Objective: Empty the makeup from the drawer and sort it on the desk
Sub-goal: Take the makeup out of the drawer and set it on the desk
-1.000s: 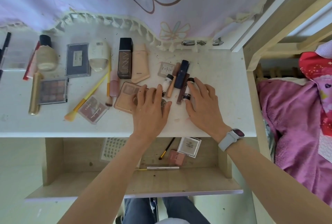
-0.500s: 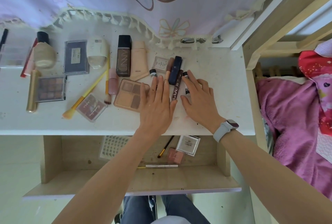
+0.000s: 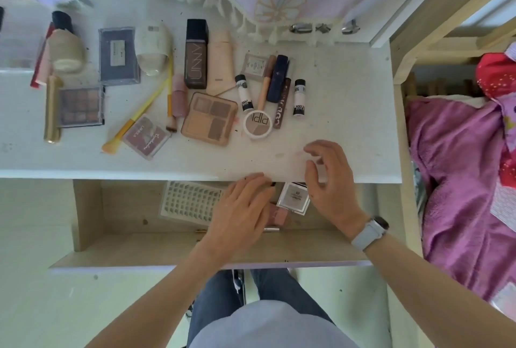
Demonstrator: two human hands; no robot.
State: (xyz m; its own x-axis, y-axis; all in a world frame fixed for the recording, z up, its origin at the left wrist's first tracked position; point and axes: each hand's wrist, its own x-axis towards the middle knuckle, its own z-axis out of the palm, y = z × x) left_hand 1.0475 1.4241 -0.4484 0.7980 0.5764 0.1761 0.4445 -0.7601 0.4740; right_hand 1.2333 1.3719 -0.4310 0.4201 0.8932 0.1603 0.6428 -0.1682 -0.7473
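Both hands are withdrawn from the tube cluster at upper centre and brought toward the drawer (image 3: 178, 247) at lower centre. The left hand (image 3: 240, 208) is laid over its contents, fingers relaxed; the right hand (image 3: 329, 180) is held loosely curled, gripping nothing. A square compact (image 3: 293, 198) is left there, so emptying is judged unfinished. On the desk (image 3: 349, 124), the tubes are aligned with long axes toward the frame's top.

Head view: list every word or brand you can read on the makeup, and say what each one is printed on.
"UNNY": on the dark foundation bottle.
"PIPL": on the round compact.
"UNIELA": on the small pink palette; the script line beside it is too blurred.
Too small or blurred: the print on the two white tubes, the brown tube, the grey palette's sticker and the square compact in the drawer.
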